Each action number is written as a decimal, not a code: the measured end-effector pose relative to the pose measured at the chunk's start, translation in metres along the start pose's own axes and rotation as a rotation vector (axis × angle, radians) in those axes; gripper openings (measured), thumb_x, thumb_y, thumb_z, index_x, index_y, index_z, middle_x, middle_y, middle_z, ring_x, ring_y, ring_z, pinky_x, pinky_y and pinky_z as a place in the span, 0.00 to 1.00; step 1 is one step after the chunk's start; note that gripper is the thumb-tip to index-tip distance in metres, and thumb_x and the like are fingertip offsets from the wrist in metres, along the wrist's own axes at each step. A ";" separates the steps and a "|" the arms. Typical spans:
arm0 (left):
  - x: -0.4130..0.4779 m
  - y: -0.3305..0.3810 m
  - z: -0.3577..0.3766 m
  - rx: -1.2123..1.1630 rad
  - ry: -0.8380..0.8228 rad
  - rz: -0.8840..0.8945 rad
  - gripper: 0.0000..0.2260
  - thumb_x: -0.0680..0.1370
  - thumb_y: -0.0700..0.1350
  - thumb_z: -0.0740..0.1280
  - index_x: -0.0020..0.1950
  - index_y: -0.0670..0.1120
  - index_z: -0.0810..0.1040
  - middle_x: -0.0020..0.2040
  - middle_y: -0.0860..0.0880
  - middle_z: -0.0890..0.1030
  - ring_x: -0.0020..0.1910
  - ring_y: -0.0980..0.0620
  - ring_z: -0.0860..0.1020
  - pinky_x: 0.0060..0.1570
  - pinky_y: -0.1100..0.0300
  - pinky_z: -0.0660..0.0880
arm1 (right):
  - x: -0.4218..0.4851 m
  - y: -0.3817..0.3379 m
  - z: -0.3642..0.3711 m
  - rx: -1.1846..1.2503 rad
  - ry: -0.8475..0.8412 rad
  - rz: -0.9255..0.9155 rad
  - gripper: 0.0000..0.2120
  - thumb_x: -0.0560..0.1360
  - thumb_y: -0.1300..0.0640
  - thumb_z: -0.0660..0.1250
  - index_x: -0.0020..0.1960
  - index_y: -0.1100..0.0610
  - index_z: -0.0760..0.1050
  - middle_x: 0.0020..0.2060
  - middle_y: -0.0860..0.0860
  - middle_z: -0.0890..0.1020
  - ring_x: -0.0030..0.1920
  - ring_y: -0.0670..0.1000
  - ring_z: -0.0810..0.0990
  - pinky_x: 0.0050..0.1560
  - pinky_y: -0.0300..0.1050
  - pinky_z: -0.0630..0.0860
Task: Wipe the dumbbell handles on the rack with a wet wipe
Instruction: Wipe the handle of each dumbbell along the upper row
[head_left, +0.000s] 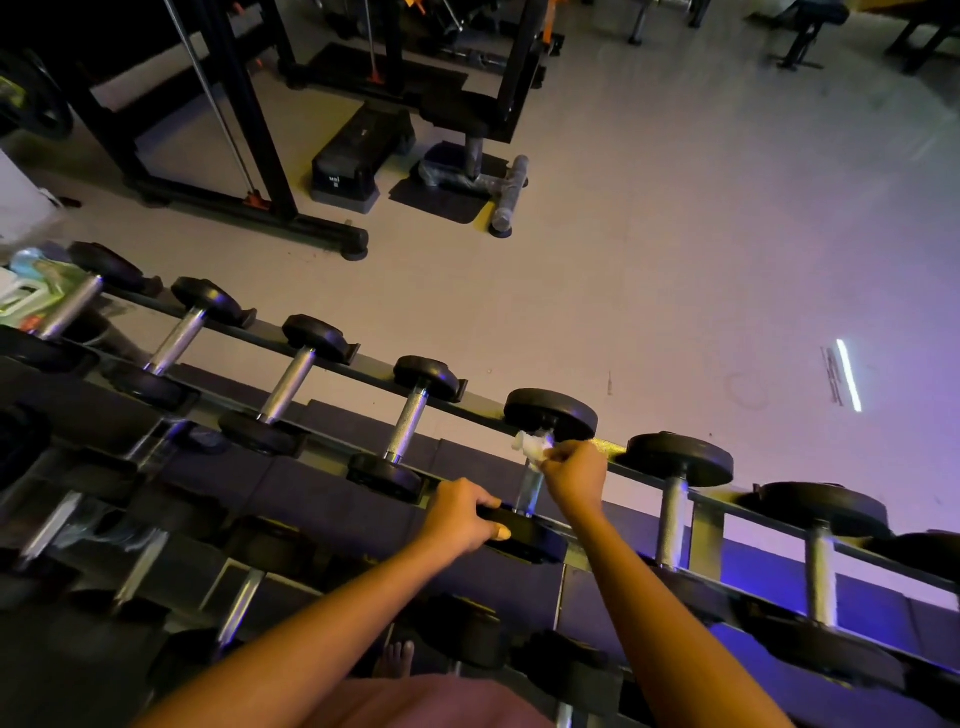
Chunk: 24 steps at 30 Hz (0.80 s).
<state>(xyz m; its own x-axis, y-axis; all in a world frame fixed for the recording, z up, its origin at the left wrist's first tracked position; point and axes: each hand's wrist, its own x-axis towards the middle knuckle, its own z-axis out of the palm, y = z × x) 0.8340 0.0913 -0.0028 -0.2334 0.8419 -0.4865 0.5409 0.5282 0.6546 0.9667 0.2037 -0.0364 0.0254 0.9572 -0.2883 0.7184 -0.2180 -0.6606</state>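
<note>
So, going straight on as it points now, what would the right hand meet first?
Probably the far dumbbell head: the right hand, pinching the wet wipe, points at it; depth is unclear.

My left hand (462, 515) holds the near end of the dumbbell (550, 413) on the rack (374, 366); my right hand (574, 475) holds the wipe (530, 446) at the far end.

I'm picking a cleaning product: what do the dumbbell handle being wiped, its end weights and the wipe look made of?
Handle: silvery and glinting, likely chromed steel. End weights: matte black with a dull sheen and rounded edges, probably rubber or a coating over metal. Wipe: white and crumpled, thin fabric or paper; wetness cannot be told.
</note>
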 end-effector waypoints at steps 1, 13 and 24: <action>0.000 0.000 0.000 0.005 0.005 0.000 0.23 0.67 0.46 0.79 0.61 0.46 0.81 0.59 0.47 0.82 0.58 0.52 0.79 0.54 0.67 0.70 | -0.002 0.006 0.000 -0.013 -0.026 0.004 0.03 0.70 0.66 0.71 0.39 0.64 0.82 0.36 0.61 0.83 0.41 0.61 0.82 0.45 0.55 0.81; 0.000 -0.002 0.001 -0.023 0.010 0.009 0.23 0.67 0.46 0.79 0.60 0.45 0.81 0.57 0.47 0.82 0.56 0.53 0.79 0.57 0.66 0.73 | 0.001 -0.007 -0.013 0.041 -0.027 -0.004 0.03 0.70 0.66 0.72 0.41 0.61 0.84 0.36 0.57 0.84 0.36 0.52 0.81 0.43 0.51 0.81; 0.005 -0.007 0.000 -0.093 -0.029 -0.040 0.23 0.65 0.45 0.80 0.59 0.47 0.82 0.58 0.47 0.82 0.57 0.53 0.79 0.60 0.61 0.74 | -0.013 0.007 0.004 -0.119 -0.126 0.012 0.03 0.70 0.66 0.70 0.41 0.63 0.83 0.40 0.58 0.84 0.42 0.55 0.82 0.46 0.50 0.82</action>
<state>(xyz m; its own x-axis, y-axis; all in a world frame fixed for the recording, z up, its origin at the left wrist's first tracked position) 0.8288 0.0917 -0.0097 -0.2290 0.8170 -0.5292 0.4540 0.5705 0.6844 0.9687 0.1887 -0.0403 -0.0471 0.9215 -0.3854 0.7961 -0.1984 -0.5717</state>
